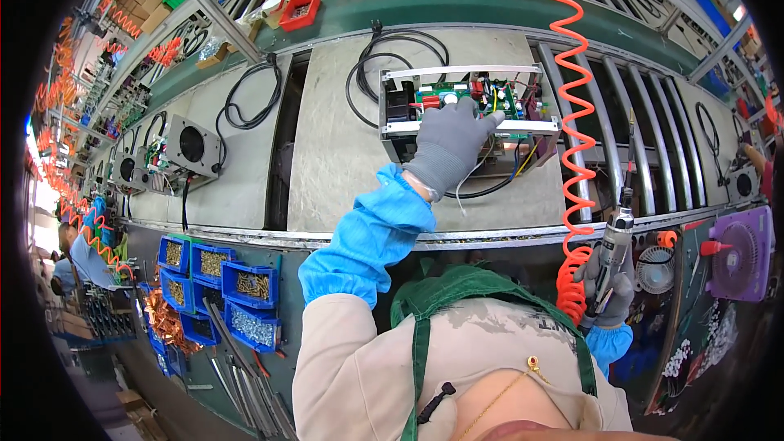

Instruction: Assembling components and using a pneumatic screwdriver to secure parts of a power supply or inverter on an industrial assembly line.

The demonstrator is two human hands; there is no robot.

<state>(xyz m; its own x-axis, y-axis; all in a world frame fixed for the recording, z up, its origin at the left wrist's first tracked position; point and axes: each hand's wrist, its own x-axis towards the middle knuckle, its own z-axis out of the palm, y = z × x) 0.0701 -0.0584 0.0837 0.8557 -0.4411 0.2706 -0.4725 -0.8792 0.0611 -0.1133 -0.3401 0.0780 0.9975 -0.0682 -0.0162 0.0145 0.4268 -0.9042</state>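
Observation:
An open metal chassis (461,127) holding a green circuit board (513,96) stands on the pale work board in front of me. My left hand (453,139), in a grey glove, reaches over its near rail, fingers bent down among the parts and thumb out to the right. The fingertips are hidden, so what they pinch cannot be made out. A loose white wire (460,196) hangs by the wrist. At the lower right my right hand (622,298), also gloved, is closed round a power screwdriver (614,241), its long bit pointing up and away.
An orange coiled hose (576,114) hangs right of the chassis, before metal rollers (645,131). Blue bins (251,284) of screws stand lower left. Another fan unit (192,143) and black cables (237,110) lie left. A purple fan (739,253) is far right; a red tray (300,11) sits behind.

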